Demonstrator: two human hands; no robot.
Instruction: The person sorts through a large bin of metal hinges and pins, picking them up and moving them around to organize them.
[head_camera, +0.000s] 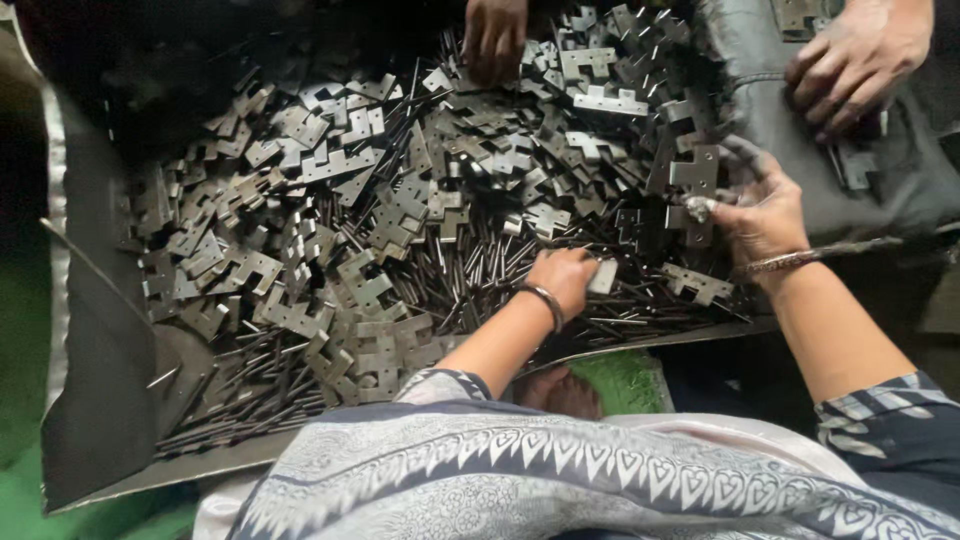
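A dark metal sheet (95, 400) is lying in front of you, and its edge is curling upward at 9 o'clock. Green floor (20, 330) is showing past that edge, running down toward 7 o'clock. A grey cloth (790, 130) is bunching up at 2 o'clock. One co-worker's hand (495, 40) is reaching in at 12 o'clock, and another co-worker's hand (855, 60) is pressing on the grey cloth at 1 o'clock. A patterned shawl (560, 480) is draping across the view at 6 o'clock. Just above it, a bare foot (560, 392) is peeking out beside a green woven mat (625, 380).
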